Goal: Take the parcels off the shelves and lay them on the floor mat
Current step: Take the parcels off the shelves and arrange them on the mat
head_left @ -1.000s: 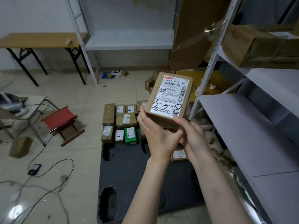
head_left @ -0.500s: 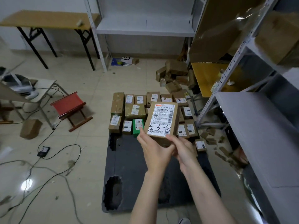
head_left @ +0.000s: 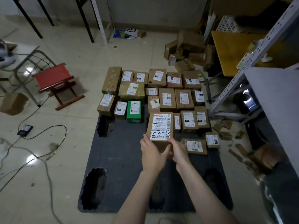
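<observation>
I hold a brown cardboard parcel (head_left: 161, 126) with a white label and the handwritten mark "3-3-8". My left hand (head_left: 152, 152) grips its near left corner and my right hand (head_left: 178, 151) grips its near right corner. The parcel hangs low over the dark floor mat (head_left: 123, 156), just in front of the rows of parcels (head_left: 168, 99) lying on the mat's far half. A green box (head_left: 134, 110) stands among them. The grey shelf (head_left: 275, 97) is at the right.
A red folding stool (head_left: 56, 81) and a small brown box (head_left: 13, 102) stand at the left. Cables (head_left: 40, 143) trail over the tiled floor. A heap of torn cartons (head_left: 187, 50) lies beyond the mat, cardboard scraps (head_left: 239, 151) at its right edge.
Both hands have carried the parcel down from shelf height toward the mat. My view has tilted down and moved closer to the floor.
</observation>
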